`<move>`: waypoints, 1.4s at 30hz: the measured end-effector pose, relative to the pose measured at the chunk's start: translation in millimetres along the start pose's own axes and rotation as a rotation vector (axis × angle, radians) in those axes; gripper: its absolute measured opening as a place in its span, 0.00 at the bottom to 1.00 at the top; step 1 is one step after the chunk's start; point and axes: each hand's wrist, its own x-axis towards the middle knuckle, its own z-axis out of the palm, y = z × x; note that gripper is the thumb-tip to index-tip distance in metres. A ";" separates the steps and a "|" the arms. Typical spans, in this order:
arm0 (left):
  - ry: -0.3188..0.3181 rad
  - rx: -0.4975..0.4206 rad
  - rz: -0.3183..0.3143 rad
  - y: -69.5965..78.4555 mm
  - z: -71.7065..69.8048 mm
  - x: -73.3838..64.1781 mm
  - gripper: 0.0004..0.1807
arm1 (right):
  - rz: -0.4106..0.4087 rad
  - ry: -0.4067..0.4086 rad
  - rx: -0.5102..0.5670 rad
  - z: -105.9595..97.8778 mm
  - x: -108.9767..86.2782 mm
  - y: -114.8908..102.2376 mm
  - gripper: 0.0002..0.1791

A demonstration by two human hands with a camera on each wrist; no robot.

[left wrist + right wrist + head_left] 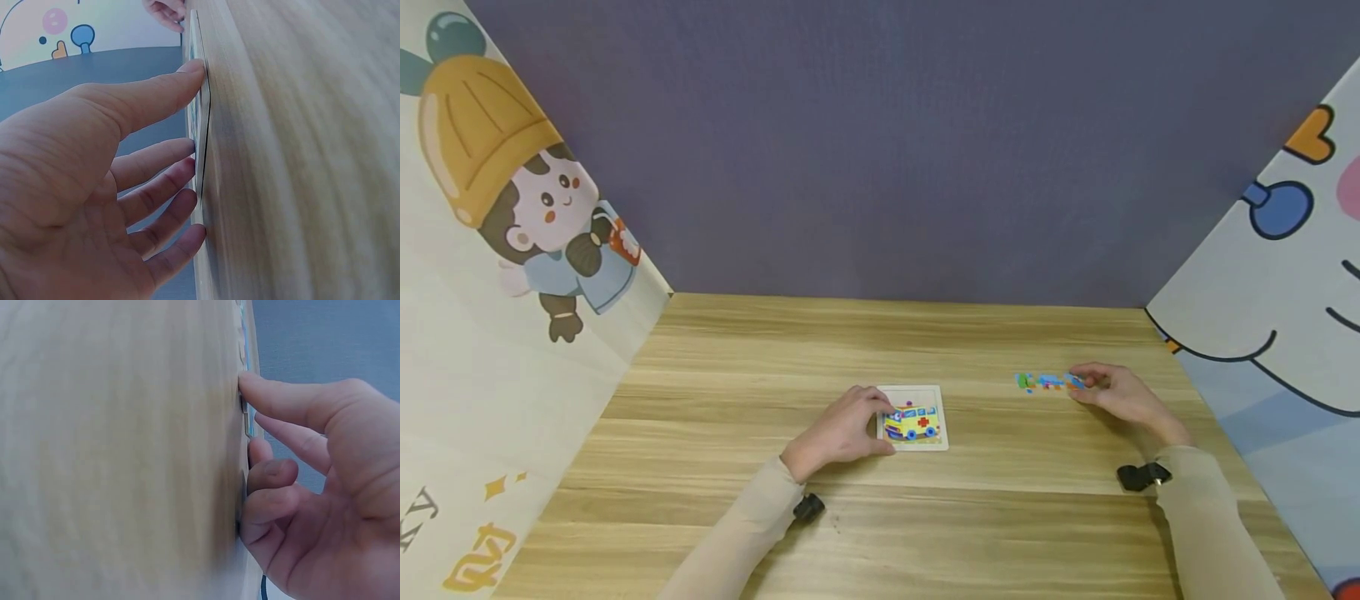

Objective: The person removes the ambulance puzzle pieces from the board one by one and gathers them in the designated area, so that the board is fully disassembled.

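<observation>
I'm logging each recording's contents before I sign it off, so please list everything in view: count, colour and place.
Picture board: 1, white-edged with a yellow van, middle of the table.
Small flat pieces: several, exact count unclear, multicoloured, in a row right of the board.
Table: 1, light brown wood grain, under both.
Back wall: 1, dark blue-grey, behind the table.
Left wall: 1, white with cartoon print, left side.
Right wall: 1, white and pale blue with cartoon print, right side.
Wrist devices: 2, black, one per wrist.
Sleeves: 2, beige, on both arms.
Left hand: 1, bare, at the board's left edge.
Right hand: 1, bare, at the row's right end.
</observation>
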 end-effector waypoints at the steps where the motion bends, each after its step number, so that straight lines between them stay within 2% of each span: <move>1: 0.000 0.002 0.000 0.0 -0.1 0.2 0.32 | 0.003 0.004 -0.003 0.3 0.0 -0.5 0.32; 8: 0.000 0.006 -0.001 -1.0 0.3 0.9 0.32 | 0.004 0.059 -0.005 5.6 -3.2 -6.4 0.29; 19: 0.005 0.009 0.002 -0.3 0.6 -0.3 0.32 | -0.075 0.156 0.004 16.0 -6.4 -37.6 0.26; 33: 0.002 0.007 -0.003 -0.7 1.0 -0.4 0.31 | -0.147 0.174 0.028 44.7 2.3 -59.9 0.17; 37: 0.003 0.015 -0.002 -1.7 2.0 -0.2 0.32 | -0.164 0.155 0.056 51.7 3.4 -69.2 0.17; 42: 0.006 0.022 0.003 -2.5 3.1 0.4 0.32 | -0.148 0.105 0.077 58.1 2.0 -81.9 0.19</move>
